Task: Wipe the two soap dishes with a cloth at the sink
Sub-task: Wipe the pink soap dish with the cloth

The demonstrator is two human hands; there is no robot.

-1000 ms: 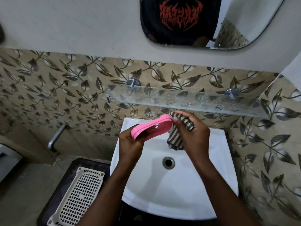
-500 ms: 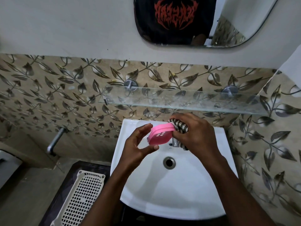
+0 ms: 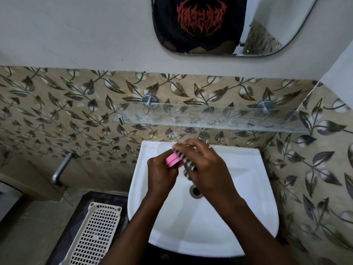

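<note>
Over the back of the white sink (image 3: 248, 188), my left hand (image 3: 161, 172) grips a pink soap dish (image 3: 172, 160), of which only an end shows between my hands. My right hand (image 3: 202, 165) is closed on a striped black-and-white cloth (image 3: 188, 165) and presses it against the dish. The cloth hangs a little below my right fingers. My hands hide most of the dish. Only one soap dish is in view.
A glass shelf (image 3: 210, 117) juts from the leaf-patterned wall just above my hands. The sink drain (image 3: 195, 191) lies below them. A white perforated tray (image 3: 93, 236) sits on a dark surface at lower left, near a metal pipe (image 3: 61, 169). A mirror (image 3: 229, 25) hangs above.
My left hand has closed round the pink dish and turned it, so less of it shows. My right hand with the cloth has slid left over the dish.
</note>
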